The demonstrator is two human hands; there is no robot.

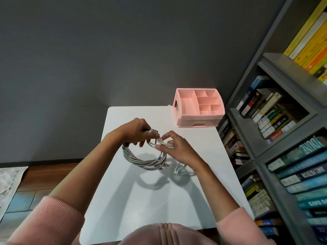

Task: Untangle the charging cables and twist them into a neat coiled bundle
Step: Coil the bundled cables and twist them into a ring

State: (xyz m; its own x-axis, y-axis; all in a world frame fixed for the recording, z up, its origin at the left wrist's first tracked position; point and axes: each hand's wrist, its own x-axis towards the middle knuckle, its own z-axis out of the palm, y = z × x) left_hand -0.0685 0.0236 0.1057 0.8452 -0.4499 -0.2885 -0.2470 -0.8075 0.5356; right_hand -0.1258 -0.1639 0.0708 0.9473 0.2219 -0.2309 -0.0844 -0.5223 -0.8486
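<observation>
A bundle of grey-white charging cables [141,161] hangs as a round loop above the white table [150,200]. My left hand [136,132] grips the top of the loop, fingers closed around the strands. My right hand [177,145] pinches the same strands just to the right, where they cross and twist. Loose cable ends [179,169] dangle below my right wrist, touching the table. The coil's lower arc hangs just over the tabletop, casting a shadow.
A pink compartment organiser [200,107] stands at the table's far right corner. A grey bookshelf [276,121] full of books runs along the right side. A dark grey wall is behind the table; the floor and a patterned rug [8,183] lie to the left.
</observation>
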